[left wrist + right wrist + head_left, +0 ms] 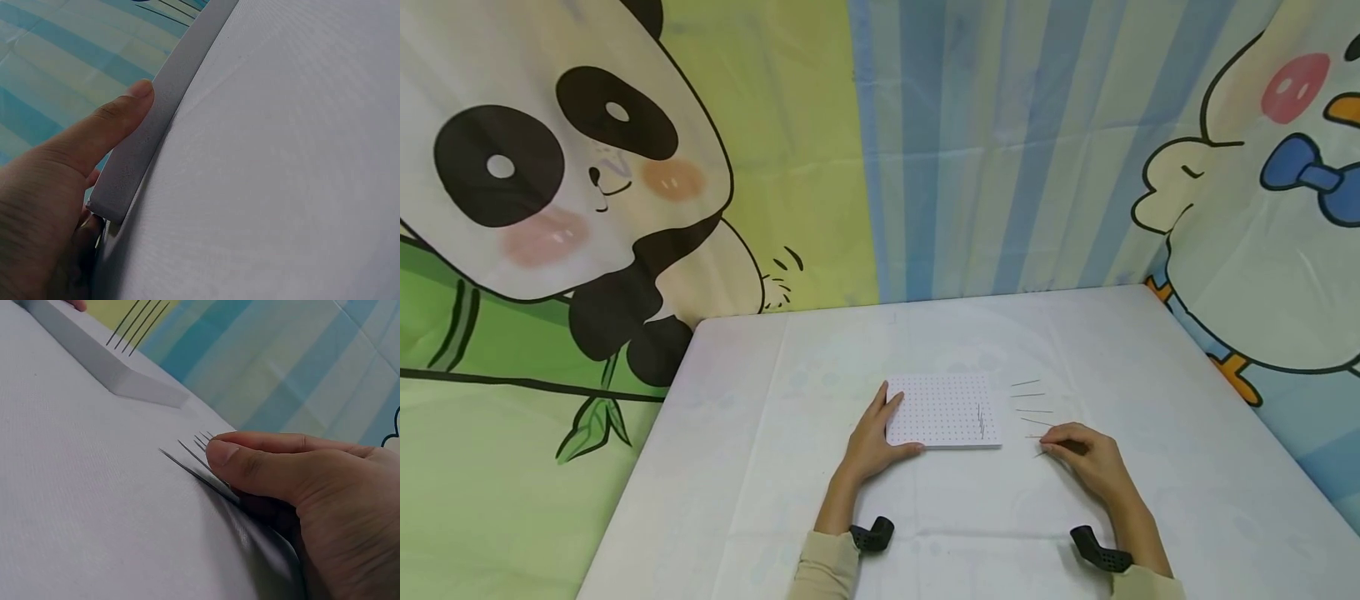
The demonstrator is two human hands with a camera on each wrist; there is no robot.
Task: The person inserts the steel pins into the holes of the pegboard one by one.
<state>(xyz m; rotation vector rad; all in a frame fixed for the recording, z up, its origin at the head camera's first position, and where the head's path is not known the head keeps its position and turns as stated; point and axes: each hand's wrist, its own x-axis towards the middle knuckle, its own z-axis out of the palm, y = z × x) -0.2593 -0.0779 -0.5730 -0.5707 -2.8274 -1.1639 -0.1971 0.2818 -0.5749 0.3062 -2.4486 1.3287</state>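
A white pegboard point(936, 410) with rows of small holes lies on the white table. My left hand point(874, 435) grips its left side, the thumb point(128, 109) along the front edge and the fingers at the back left corner. Several thin metal pins point(134, 331) stand upright in the board near its right side. My right hand point(1086, 457) is low over the table right of the board, thumb and index fingertips pinching a thin metal pin point(1032, 437). Another pin point(194, 472) lies nearest to me, partly hidden beneath the hand.
More loose pins point(1026, 395) lie in a spaced column between the board and my right hand. The table point(820, 350) meets cartoon-printed curtains at the back and sides. A black wrist mount point(872, 535) is on each forearm.
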